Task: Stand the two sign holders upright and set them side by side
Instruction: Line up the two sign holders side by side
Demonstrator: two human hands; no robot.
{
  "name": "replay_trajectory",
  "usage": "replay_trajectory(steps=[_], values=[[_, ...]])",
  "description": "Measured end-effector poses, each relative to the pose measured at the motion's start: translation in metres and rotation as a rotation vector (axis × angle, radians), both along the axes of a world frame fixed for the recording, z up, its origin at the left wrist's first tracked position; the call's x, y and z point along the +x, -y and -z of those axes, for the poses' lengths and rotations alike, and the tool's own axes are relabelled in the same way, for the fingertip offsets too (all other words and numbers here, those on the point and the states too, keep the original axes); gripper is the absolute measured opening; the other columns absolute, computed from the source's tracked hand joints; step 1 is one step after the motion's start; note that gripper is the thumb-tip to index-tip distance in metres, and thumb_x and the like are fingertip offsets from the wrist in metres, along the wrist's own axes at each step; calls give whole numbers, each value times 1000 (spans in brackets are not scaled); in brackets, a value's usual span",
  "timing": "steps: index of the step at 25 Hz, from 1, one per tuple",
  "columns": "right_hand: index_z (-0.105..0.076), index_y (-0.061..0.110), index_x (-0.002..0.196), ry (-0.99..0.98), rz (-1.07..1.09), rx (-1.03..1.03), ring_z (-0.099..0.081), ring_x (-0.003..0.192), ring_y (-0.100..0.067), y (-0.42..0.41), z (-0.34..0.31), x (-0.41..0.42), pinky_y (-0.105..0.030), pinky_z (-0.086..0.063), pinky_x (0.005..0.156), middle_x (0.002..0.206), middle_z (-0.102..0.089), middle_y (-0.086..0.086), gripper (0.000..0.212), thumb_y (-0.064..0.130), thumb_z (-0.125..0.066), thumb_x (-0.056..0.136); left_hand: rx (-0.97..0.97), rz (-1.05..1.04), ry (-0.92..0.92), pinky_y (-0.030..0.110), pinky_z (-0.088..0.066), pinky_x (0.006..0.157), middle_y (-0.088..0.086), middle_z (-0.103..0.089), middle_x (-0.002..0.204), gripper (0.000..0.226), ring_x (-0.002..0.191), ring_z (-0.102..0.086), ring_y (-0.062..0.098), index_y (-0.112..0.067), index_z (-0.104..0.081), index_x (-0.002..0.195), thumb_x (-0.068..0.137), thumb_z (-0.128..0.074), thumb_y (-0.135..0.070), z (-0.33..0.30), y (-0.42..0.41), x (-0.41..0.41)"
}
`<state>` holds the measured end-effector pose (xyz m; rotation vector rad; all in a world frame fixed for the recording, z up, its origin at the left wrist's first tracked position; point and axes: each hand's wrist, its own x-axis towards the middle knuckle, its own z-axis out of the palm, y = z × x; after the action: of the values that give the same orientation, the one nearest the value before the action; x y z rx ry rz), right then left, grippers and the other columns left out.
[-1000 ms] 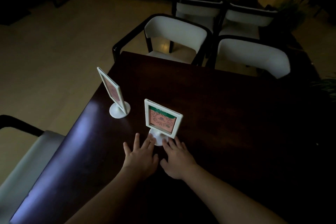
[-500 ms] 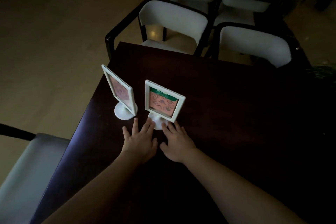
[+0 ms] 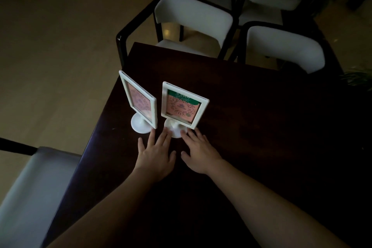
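Observation:
Two white sign holders stand upright on the dark table, close together near its left edge. The left sign holder is turned edge-on toward me and shows a pink card. The right sign holder faces me with a pink and green card. My left hand lies flat on the table, fingers spread, fingertips touching the round base of the right holder. My right hand lies flat beside it, fingertips at the same base from the right. Neither hand grips anything.
Two white-cushioned chairs stand at the table's far side, with more behind. A grey seat sits at the near left. The table's left edge runs just beside the left holder's base.
The right holder has slid left with both hands' fingertips at its base, closing the gap to the left holder. The view has tilted down.

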<state>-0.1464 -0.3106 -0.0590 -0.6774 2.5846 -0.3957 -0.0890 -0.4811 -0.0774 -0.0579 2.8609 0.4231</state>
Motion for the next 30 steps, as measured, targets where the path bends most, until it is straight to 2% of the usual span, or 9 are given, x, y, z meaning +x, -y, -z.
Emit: replay_trajectory(steps=[2,4,6,8,10,14,20,26,30], values=[[-20,21,155,-24,15,-69,-2,150,-25,-3,-10,1,-47,-13,119,163,-17,-1,69,36,-52,96,52,21,-41,59,-9,119,-5,-10,166,71,151,5,23,-24,-14,156,95,-34,-53,-10,8,10],[-44,17,143,-105,34,-142,-27,143,-26,-4,-27,4,-45,-34,111,150,-43,-2,54,35,-57,94,128,55,-99,52,-21,119,-1,-30,160,64,150,-15,21,-22,-31,152,95,-41,-51,-29,23,19],[-65,15,118,-203,36,-231,-58,109,-22,-2,-53,9,-41,-52,85,113,-67,-2,33,35,-62,91,199,131,-207,45,-41,107,2,-54,141,52,132,-47,23,-21,-53,137,93,-44,-48,-55,44,26],[-71,16,100,-264,7,-350,-63,82,-16,2,-88,12,-39,-54,67,89,-69,2,21,33,-66,88,240,198,-354,44,-52,87,2,-64,117,40,104,-61,24,-22,-62,120,91,-48,-44,-84,68,29],[-71,17,100,-316,-22,-437,-63,81,-13,10,-127,8,-36,-55,66,91,-70,3,18,30,-68,88,264,195,-484,45,-53,77,4,-63,108,38,94,-61,25,-18,-62,117,89,-52,-42,-112,93,21],[-66,15,119,-483,-15,-416,-59,98,-19,24,-185,-23,-37,-52,76,107,-66,-3,33,25,-71,87,151,177,-657,41,-50,82,8,-62,118,48,102,-58,28,-18,-58,131,89,-56,-40,-167,127,-22],[-41,19,147,-409,-8,-98,-41,133,-26,40,-194,-56,-46,-42,101,150,-43,-4,64,28,-68,90,-106,366,-459,55,-36,110,6,-35,156,68,143,-29,31,-31,-30,152,92,-61,-37,-194,122,-75],[-47,25,143,-436,-38,-18,-56,104,-28,45,-175,-53,-46,-52,77,118,-57,-6,52,18,-60,93,-126,564,-418,44,-47,98,8,-56,137,47,121,-52,26,-26,-50,141,95,-59,-18,-194,105,-79],[-50,25,141,-461,-48,-17,-56,99,-28,46,-172,-54,-39,-46,68,112,-57,-7,52,11,-60,92,-152,554,-362,42,-50,91,5,-58,134,57,114,-54,24,-28,-50,140,89,-59,-5,-192,102,-75]])
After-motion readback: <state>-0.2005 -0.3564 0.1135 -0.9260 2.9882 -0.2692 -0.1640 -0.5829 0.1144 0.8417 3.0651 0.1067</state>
